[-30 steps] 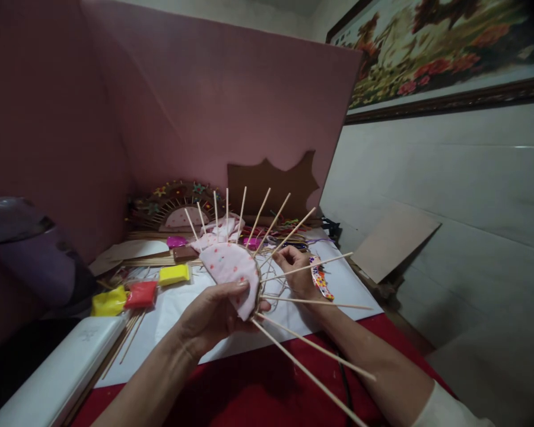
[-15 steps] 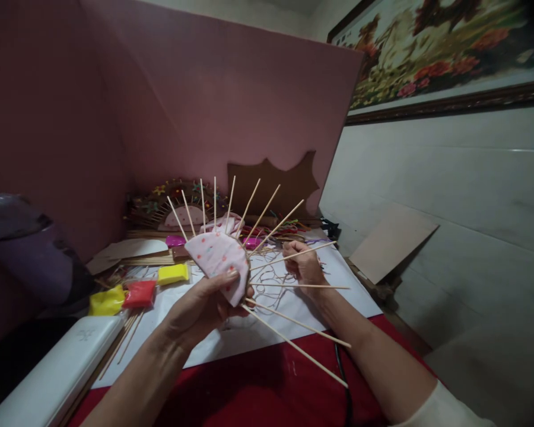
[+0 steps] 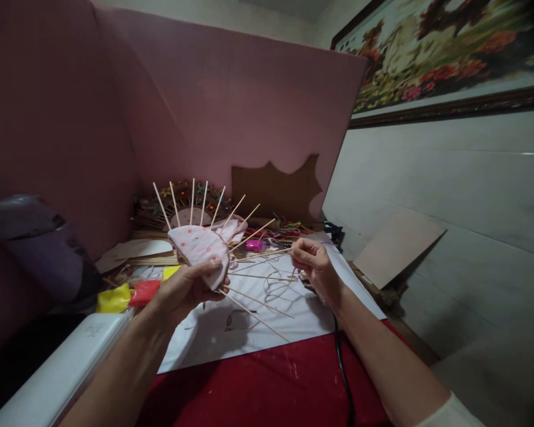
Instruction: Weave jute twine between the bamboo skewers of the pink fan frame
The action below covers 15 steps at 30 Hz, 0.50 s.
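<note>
A half-round piece covered in pink dotted cloth (image 3: 200, 246) is held up over the white sheet, with several thin wooden sticks fanned out from its curved edge. My left hand (image 3: 198, 284) grips its lower end, thumb on the cloth and fingers behind. On the right, my right hand (image 3: 311, 261) is closed, fingertips pinched beside the far end of one stick; whatever is between them is too small to make out. Loose thin cord (image 3: 273, 287) lies in loops on the white sheet (image 3: 213, 344) between the hands.
Yellow (image 3: 114, 298) and red packets (image 3: 145, 292) and a white case (image 3: 66, 367) lie at left. Behind stand a decorated fan-shaped piece (image 3: 187, 201) and brown cardboard (image 3: 276, 190). A black cable (image 3: 343, 373) crosses the red cloth (image 3: 258, 391).
My left hand and the half-round piece have moved left, and the fanned sticks with them. My right hand has shifted slightly right and now sits by a stick's tip.
</note>
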### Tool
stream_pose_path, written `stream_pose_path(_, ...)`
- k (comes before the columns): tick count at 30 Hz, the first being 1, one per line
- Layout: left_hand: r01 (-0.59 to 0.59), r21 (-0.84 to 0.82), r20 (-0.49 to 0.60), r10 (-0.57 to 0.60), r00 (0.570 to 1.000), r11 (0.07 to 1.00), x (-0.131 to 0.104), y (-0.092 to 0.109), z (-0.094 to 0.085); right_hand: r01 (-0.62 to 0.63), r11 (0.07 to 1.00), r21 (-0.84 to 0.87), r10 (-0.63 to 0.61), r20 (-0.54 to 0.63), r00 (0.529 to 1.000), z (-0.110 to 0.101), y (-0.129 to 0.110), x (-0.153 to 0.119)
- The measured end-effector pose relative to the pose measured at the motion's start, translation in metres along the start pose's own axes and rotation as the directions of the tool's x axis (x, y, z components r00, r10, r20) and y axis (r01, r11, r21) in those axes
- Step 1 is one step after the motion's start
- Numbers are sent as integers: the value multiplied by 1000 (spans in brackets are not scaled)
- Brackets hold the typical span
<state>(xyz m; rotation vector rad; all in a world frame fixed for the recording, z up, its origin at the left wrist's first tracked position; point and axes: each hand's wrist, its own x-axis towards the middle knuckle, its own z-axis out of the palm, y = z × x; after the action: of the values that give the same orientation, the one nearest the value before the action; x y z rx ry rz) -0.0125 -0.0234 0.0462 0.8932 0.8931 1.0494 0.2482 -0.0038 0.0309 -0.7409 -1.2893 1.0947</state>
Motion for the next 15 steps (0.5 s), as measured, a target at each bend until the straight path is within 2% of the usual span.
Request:
stream_pose_path(3,-23,78,-32,25,999,997,-1,1,1,117,980,-161,-132,-86,988,-5,-1,2)
stream_pose_path(5,2,79,0,-2,1000,997,-3,1,2,148,963,-226,-180,-126,976,-9,1,4)
stream_pose_path(10,177,-96,101,-167,981,980,-8,1,7,59,962,-266,-109,-178,978,-9,17,10)
stream_pose_path(15,272,-84,297,-236,925,959,-16,-6,16,16,940,-342,-79,-170,982,8,35,6)
